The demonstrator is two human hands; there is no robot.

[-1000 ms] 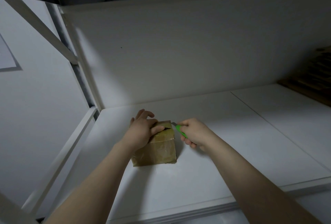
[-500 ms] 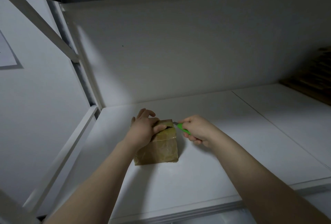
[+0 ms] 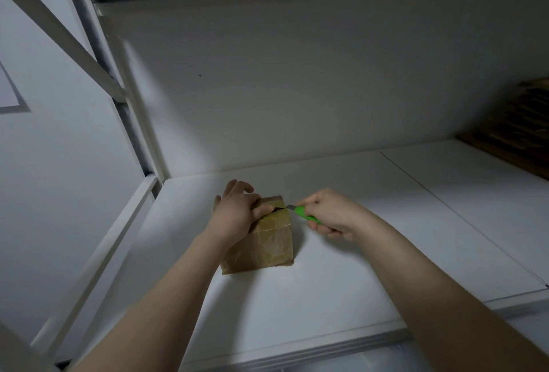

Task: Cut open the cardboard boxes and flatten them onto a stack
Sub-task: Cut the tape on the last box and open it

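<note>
A small brown cardboard box [image 3: 264,245] wrapped in shiny tape stands on the white shelf [image 3: 326,282]. My left hand [image 3: 237,214] grips its top left corner, thumb lying across the top beside a dark slit in the tape. My right hand [image 3: 329,214] holds a green utility knife [image 3: 304,213] just right of the box. The knife's short blade points left and meets the box's top right edge.
A white back panel rises behind the shelf, and a white frame post [image 3: 130,98] stands at the left. A stack of brown cardboard [image 3: 517,130] lies at the far right on the shelf. The shelf's front edge [image 3: 297,354] runs below my forearms.
My right hand has shifted a little to the right with the knife, so the blade now sits at the box's top right edge. My left hand keeps its grip on the box.
</note>
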